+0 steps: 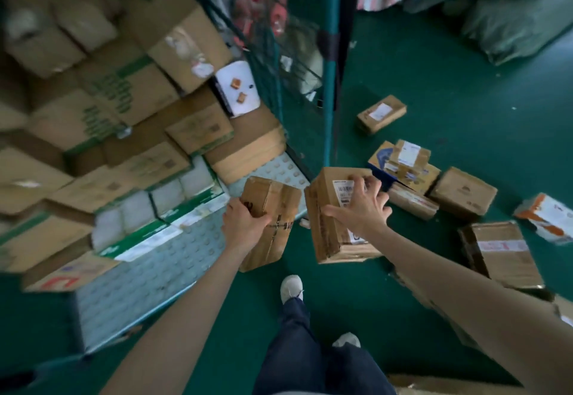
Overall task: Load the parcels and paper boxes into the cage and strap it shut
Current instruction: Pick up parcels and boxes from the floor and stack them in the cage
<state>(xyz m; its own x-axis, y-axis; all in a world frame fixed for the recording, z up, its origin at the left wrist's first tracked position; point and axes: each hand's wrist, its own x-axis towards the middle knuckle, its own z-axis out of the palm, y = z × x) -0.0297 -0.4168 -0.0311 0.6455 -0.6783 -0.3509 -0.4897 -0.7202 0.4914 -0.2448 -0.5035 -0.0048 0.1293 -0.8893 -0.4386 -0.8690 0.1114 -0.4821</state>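
Both hands are busy here. The left hand [245,222] grips a taped cardboard box [274,205] with its fingers curled round the near edge. The right hand [362,208] has its fingers spread and clamped over a labelled cardboard box [328,236], just beside the first at its 3 o'clock. Both boxes sit at the open front corner of the cage [330,38], whose stacked cartons [130,90] fill 9 to 11 o'clock. Loose parcels [465,194] lie on the green floor [434,69] from 2 to 4 o'clock, outside the cage.
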